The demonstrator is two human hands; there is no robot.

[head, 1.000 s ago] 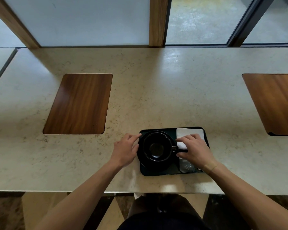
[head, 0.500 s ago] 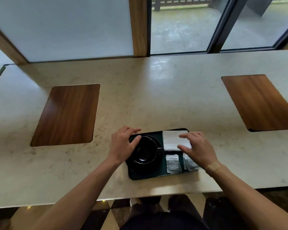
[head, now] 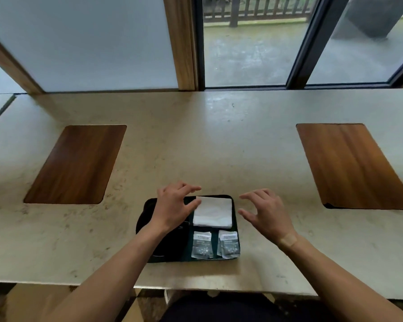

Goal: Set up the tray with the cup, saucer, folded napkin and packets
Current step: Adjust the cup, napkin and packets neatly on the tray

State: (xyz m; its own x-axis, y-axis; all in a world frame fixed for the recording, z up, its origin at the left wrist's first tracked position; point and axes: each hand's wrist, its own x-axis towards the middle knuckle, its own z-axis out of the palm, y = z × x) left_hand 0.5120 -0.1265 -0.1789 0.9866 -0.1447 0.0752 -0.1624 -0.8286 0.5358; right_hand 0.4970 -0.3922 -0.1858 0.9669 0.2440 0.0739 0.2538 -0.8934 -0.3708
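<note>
A dark tray (head: 235, 231) lies on the stone counter near its front edge. A white folded napkin (head: 213, 212) fills the tray's far right part. Below it sit two grey packets side by side, one (head: 201, 245) on the left and one (head: 229, 244) on the right. The black cup and saucer (head: 170, 242) occupy the tray's left half, mostly hidden under my left forearm. My left hand (head: 173, 206) hovers over the cup with fingers apart, its fingertips at the napkin's left corner. My right hand (head: 266, 212) is open just right of the tray, holding nothing.
Two wooden inlays sit in the counter, one at the left (head: 76, 165) and one at the right (head: 351, 165). A window wall (head: 254, 54) runs along the counter's far edge. The counter's front edge (head: 196, 288) lies close below the tray.
My right hand has come off the napkin and packets and moved right, clear of the tray. My left hand has shifted over the cup toward the napkin. The camera has tilted up.
</note>
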